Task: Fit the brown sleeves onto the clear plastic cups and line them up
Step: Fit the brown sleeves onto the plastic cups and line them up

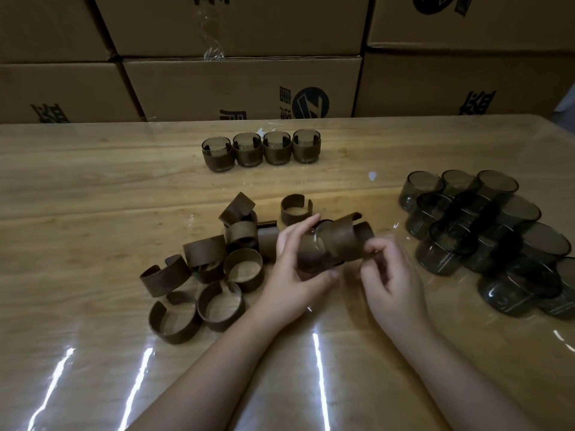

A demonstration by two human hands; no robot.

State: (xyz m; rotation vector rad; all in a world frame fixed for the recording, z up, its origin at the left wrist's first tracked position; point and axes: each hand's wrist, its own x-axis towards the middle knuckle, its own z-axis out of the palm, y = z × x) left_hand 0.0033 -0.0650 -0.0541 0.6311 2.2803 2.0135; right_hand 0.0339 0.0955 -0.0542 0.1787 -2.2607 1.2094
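Note:
My left hand (pixel 291 269) grips a clear smoky cup (pixel 311 256) lying on its side above the table. A brown sleeve (pixel 345 241) is wrapped partway around that cup, and my right hand (pixel 385 269) pinches the sleeve's right end. Several loose brown sleeves (pixel 217 269) lie in a heap to the left of my hands, one more (pixel 294 209) stands just behind them. Several bare cups (pixel 485 231) are piled at the right. A row of sleeved cups (pixel 261 149) stands at the back of the table.
The wooden table (pixel 93 188) has a glossy clear cover with bright glare streaks near its front edge. Stacked cardboard boxes (pixel 242 85) form a wall right behind the table.

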